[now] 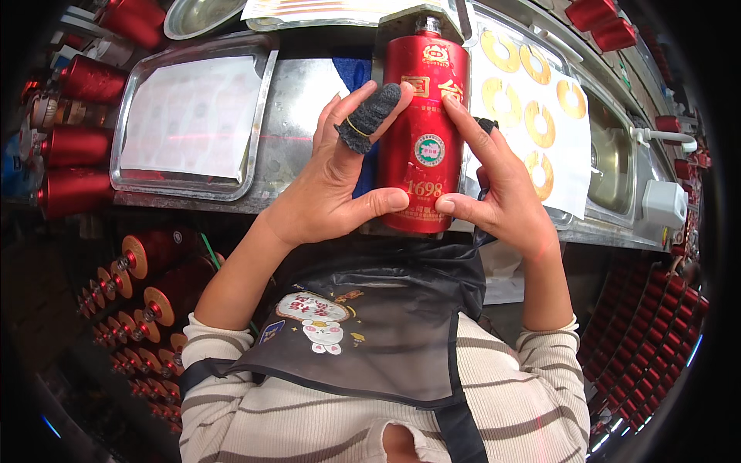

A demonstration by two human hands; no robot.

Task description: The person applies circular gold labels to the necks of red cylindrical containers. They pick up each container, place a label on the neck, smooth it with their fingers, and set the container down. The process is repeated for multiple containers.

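A red bottle (424, 166) with gold lettering and a round green-and-white emblem lies face up on a metal rest, its clear neck pointing away from me. My left hand (333, 166) is spread at its left side, thumb and index fingertips on its face. A black knitted finger cover (375, 112) with a yellow band wraps one left finger. From the right, my right hand (502, 185) touches the bottle with stretched thumb and index finger. Its other fingers, partly in dark covers, are half hidden beside the bottle.
Left of the bottle stands a clear tray (258, 154) with a white sheet. To the right, a sheet of gold ring stickers (539, 123) lies near a metal sink (615, 166) and a white faucet (664, 139). Red bottles (85, 147) crowd both sides, with racks (158, 305) below.
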